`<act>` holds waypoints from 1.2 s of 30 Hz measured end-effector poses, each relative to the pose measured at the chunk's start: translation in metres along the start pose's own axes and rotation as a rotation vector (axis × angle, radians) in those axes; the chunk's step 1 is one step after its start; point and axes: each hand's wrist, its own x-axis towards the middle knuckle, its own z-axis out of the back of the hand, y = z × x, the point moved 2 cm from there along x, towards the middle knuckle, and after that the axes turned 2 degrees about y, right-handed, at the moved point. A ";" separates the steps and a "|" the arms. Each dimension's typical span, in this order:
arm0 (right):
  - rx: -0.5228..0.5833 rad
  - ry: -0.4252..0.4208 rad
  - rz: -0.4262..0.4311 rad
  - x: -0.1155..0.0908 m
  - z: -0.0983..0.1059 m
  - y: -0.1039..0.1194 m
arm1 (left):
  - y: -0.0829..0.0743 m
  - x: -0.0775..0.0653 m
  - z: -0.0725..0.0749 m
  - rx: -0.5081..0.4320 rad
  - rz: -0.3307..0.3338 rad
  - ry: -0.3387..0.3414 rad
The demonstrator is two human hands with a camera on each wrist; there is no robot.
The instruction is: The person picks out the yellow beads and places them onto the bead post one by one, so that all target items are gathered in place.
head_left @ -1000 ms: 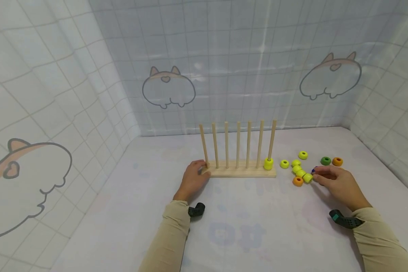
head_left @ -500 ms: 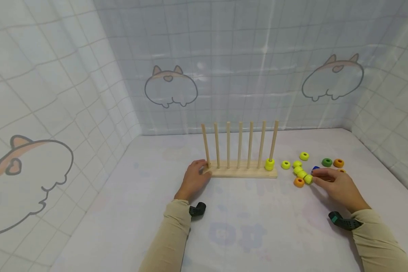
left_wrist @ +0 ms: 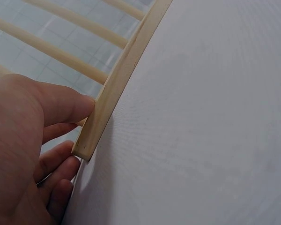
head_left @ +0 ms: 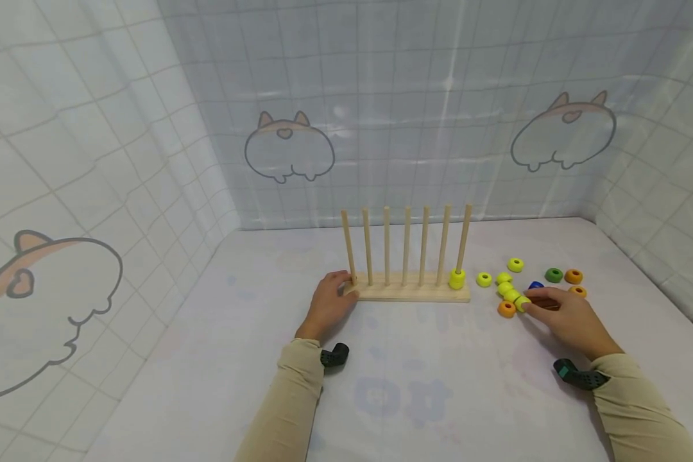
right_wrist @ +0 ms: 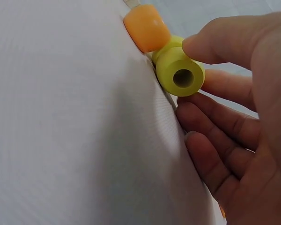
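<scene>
At right in the head view, a yellow bead (right_wrist: pixel 175 62) is pinched by the fingers of the right hand (head_left: pixel 574 322); near centre, the wooden rack (head_left: pixel 410 294) is clamped at its left end by those of the left hand (head_left: pixel 326 305).

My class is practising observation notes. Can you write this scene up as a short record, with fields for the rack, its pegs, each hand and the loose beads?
Rack: wooden, standing on the table
Pegs: seven; yellow stack at the foot of the rightmost, the others bare
Left hand: grips the rack's left end
Right hand: pinches a yellow bead at the near end of a yellow row
Orange beads: three visible, loose
Green bead: one, loose
Blue bead: one, partly hidden by the right hand
</scene>
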 end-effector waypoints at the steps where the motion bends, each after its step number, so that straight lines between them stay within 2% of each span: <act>1: -0.001 -0.001 0.005 0.000 0.000 0.000 | 0.000 0.000 0.000 0.001 0.002 0.001; 9: -0.006 -0.002 0.032 0.000 0.000 0.000 | 0.001 0.000 -0.001 0.008 0.006 0.009; 36: -0.017 -0.024 0.029 0.000 0.000 0.001 | -0.001 0.001 -0.001 -0.006 0.022 0.007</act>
